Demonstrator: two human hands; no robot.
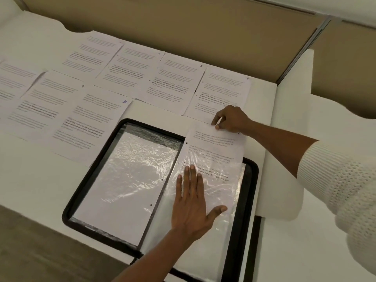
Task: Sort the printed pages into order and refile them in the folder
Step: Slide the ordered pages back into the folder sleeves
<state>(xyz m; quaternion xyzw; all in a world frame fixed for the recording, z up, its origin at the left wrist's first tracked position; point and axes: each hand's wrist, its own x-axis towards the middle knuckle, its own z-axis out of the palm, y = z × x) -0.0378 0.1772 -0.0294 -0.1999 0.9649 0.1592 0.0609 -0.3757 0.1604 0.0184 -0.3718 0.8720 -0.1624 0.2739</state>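
A black-edged folder [87, 180] lies open on the white table, its clear plastic sleeves shining. One printed page [215, 145] sits partly inside the right-hand sleeve [223, 190], its top half sticking out. My left hand [193, 202] lies flat with spread fingers on that sleeve, pressing it down. My right hand [230, 119] pinches the top edge of the page. The left-hand sleeve [130, 180] holds a white sheet. Several printed pages [130, 72] are laid out in rows behind the folder; one is marked 10 [124, 101].
The white table [36, 176] ends at a near edge on the left, with grey floor [30, 251] below. A beige partition [203, 27] stands behind the pages. A white sleeve [335, 180] covers my right forearm.
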